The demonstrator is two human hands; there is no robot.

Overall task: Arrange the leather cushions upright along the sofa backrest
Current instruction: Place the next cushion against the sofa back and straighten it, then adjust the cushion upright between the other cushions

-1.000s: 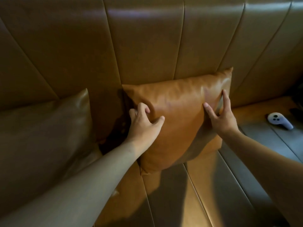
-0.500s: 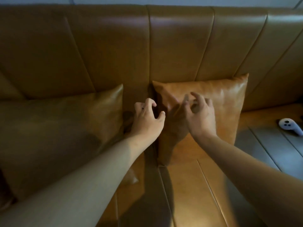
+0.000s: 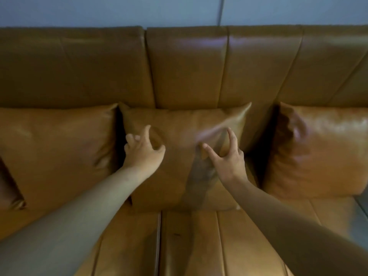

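Observation:
Three tan leather cushions stand upright against the sofa backrest (image 3: 187, 68). The middle cushion (image 3: 179, 176) is right in front of me. My left hand (image 3: 142, 152) rests on its upper left face, fingers curled and apart, holding nothing. On its right half is my right hand (image 3: 225, 158), thumb and forefinger spread, empty. The left cushion (image 3: 55, 152) touches the middle one. A dark gap separates the middle one from the right cushion (image 3: 320, 150).
The sofa seat (image 3: 199, 246) stretches toward me, with seams between its panels. A grey-blue wall (image 3: 179, 10) rises behind the backrest. A corner of a darker cushion (image 3: 8, 192) shows at the far left edge.
My view has swung left and up, away from the right cushion. Both hands have moved onto the middle cushion and spread apart. The white controller on the seat has left the view.

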